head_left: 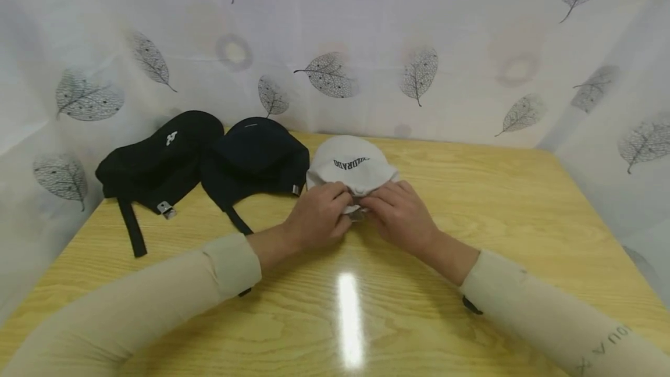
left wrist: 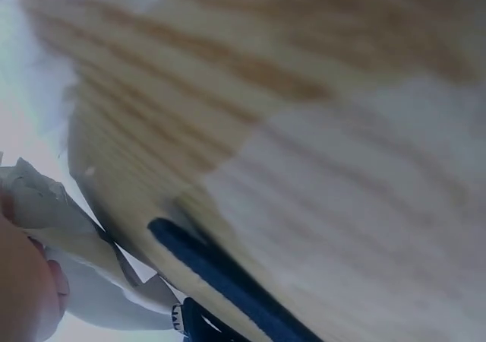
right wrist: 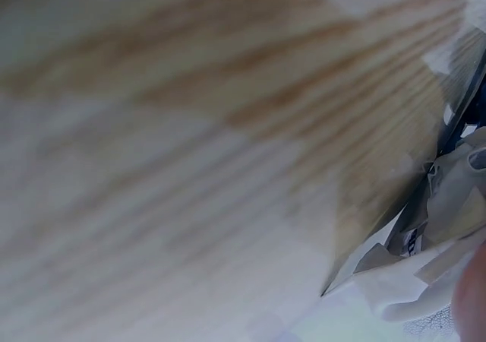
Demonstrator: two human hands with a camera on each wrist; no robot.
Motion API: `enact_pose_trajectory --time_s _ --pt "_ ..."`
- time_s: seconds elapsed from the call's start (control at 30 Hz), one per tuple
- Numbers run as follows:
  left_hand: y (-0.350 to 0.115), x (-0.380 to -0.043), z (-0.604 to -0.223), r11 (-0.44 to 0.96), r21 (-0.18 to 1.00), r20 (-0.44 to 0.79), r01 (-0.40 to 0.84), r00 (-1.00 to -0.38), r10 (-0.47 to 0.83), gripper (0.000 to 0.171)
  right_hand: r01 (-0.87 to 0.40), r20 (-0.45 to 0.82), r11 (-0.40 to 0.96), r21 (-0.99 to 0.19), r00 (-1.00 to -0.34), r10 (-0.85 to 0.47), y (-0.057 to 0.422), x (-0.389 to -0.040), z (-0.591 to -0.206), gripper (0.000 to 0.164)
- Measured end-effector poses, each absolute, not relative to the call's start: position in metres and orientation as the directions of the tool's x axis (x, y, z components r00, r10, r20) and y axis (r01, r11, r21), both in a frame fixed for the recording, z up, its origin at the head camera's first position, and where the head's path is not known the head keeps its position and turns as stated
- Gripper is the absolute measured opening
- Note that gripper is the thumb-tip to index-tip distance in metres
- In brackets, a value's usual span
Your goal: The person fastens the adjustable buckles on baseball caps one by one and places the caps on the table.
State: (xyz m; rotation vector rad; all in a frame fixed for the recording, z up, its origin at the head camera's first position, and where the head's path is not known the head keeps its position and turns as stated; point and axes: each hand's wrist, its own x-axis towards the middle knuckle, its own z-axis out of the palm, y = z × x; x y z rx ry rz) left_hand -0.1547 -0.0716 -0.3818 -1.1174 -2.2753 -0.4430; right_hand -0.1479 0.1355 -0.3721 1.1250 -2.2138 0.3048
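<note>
A white cap (head_left: 352, 159) with dark "COLORADO" lettering lies on the table, its near edge between both hands. My left hand (head_left: 323, 214) pinches that edge on the left with curled fingers. On the right, my right hand (head_left: 400, 214) grips the same edge, close to the left one. Part of the cap's near side is hidden behind the fingers. In the left wrist view, the left hand (left wrist: 26, 289) shows at the side against the pale cap fabric (left wrist: 99, 292). The right wrist view catches folded cap fabric (right wrist: 402, 281) beside a bit of the right hand (right wrist: 472, 296).
Left of the white cap sits a navy cap (head_left: 256, 153), its strap (head_left: 238, 220) hanging toward the left forearm. Farther left is a black cap (head_left: 173, 156) with a white emblem, loose strap and metal buckle. A leaf-patterned curtain (head_left: 366, 28) stands behind the wooden table (head_left: 502, 208).
</note>
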Motion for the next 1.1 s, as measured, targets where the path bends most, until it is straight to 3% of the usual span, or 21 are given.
enact_pose_trajectory --time_s 0.2,0.5,0.8,1.1 --pt "-0.069 -0.156 -0.381 0.606 0.072 0.615 0.792 -0.514 0.598 0.025 -0.804 0.659 0.591 0.065 -0.411 -0.630 0.136 -0.153 -0.373 0.019" --pt "-0.067 -0.159 -0.378 0.588 0.085 0.621 0.804 -0.504 0.600 0.014 -0.826 0.618 0.564 0.018 -0.434 -0.656 0.137 -0.156 -0.374 0.030" --pt "-0.066 -0.160 -0.377 0.547 0.084 0.644 0.833 -0.465 0.608 0.017 -0.815 0.590 0.579 0.017 -0.460 -0.664 0.138 -0.156 -0.373 0.030" --pt "-0.070 -0.160 -0.376 0.627 0.058 0.606 0.777 -0.526 0.597 0.021 -0.800 0.570 0.596 0.069 -0.459 -0.682 0.139 -0.159 -0.373 0.026"
